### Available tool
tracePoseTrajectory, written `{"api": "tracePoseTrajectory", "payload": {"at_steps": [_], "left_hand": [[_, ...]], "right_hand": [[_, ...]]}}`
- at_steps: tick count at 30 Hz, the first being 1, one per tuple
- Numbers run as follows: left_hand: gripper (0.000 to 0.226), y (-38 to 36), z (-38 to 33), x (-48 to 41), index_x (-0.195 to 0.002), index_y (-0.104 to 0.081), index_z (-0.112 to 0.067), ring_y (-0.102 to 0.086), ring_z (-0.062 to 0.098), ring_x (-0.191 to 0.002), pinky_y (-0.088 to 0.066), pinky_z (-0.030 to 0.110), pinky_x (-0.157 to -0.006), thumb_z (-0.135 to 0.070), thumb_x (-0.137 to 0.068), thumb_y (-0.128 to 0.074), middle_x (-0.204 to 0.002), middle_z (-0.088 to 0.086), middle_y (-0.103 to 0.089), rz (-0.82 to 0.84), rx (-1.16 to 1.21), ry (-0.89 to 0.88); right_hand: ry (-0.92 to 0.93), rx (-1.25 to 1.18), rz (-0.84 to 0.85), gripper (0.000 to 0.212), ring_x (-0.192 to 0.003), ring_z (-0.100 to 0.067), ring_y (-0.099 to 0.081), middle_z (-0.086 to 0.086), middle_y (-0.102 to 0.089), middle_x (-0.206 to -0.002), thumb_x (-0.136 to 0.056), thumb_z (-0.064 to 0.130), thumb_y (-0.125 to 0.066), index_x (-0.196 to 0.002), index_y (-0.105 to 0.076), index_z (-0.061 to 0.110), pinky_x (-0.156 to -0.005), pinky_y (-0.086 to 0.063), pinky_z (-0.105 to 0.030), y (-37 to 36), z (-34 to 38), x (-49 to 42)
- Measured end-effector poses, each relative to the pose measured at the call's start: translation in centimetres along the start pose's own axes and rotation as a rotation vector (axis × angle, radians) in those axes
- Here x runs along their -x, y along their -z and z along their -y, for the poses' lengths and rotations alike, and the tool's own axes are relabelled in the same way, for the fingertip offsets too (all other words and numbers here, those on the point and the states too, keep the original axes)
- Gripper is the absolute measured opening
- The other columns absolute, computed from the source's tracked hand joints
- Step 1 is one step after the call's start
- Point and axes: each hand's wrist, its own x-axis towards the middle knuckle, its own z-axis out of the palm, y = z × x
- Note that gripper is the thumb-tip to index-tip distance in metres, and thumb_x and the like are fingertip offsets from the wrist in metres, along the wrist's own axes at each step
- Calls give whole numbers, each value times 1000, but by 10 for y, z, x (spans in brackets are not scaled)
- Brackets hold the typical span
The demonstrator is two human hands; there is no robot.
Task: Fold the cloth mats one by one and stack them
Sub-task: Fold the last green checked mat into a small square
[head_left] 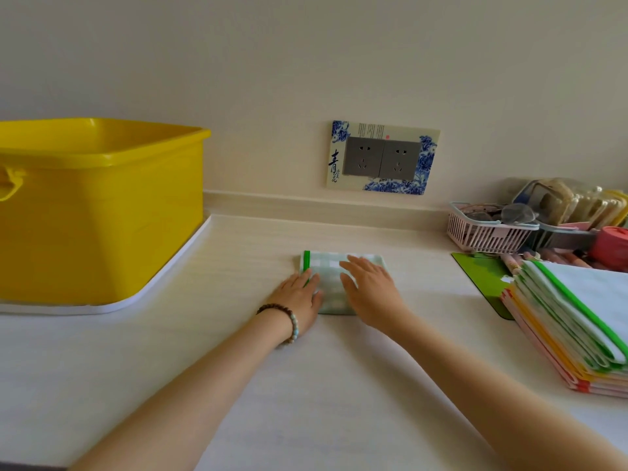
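Pale counter (pixel 238 351) carries a folded green checked mat (pixel 334 266) mid-surface; left hand (pixel 300 294) and right hand (pixel 368 288) lie flat-fingered on it, likely pressing creases. Unfolded mats (pixel 577 321) wait right.

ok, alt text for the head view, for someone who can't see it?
The left hand and right hand press flat on a folded green-checked cloth mat on a pale table. A pile of cloth mats lies to the right and a yellow tub stands to the left.
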Motion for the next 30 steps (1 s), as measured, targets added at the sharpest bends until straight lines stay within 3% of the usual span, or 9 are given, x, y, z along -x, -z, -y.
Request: {"api": "tracePoseTrajectory", "payload": {"at_steps": [7,15,18,21,25,30], "left_hand": [[51,1,-2,-2,-149,-14,-15,-7,19,-145,-6,30,-117,-33,-102,-20,-158,2,-5,9,-62,16],[53,9,-7,-2,-150,-10,-18,-5,24,-145,-7,34,-118,-36,-101,-19,-159,1,-3,85,-165,48],[52,17,-12,-11,-146,-24,-16,-12,27,-143,-12,38,-117,-39,-99,-23,-155,5,-19,90,-263,64],[47,23,-14,-32,-137,-37,-14,-26,24,-136,-20,36,-113,-39,-99,-27,-145,8,-36,-51,-251,-6],[51,20,-8,-59,-150,-10,-18,-3,18,-145,-6,36,-118,-34,-102,-18,-158,-1,-5,22,-99,-6],[54,5,0,-72,-151,-1,-20,5,16,-145,-3,35,-118,-35,-101,-14,-158,-4,3,79,-92,39]], "right_hand": [[-4,73,249,50,-146,-13,-4,5,-6,-159,-102,36,-17,-151,-13,24,-118,-2,-35,-20,0,-9],[-96,118,259,68,-146,-9,0,5,-1,-159,-96,57,-21,-152,-6,21,-118,0,-29,-4,-42,2],[-129,82,260,70,-146,-9,1,4,0,-159,-95,58,-23,-152,-5,20,-118,1,-27,0,-50,4],[-124,69,260,71,-146,-9,2,4,0,-159,-95,58,-24,-152,-5,18,-118,1,-27,-1,-49,5],[-122,69,262,71,-146,-9,3,4,1,-159,-96,58,-22,-151,-3,18,-118,2,-27,0,-48,5],[-118,73,282,70,-146,-9,4,4,2,-159,-96,57,-22,-152,-3,19,-118,3,-28,-1,-48,4]]}}
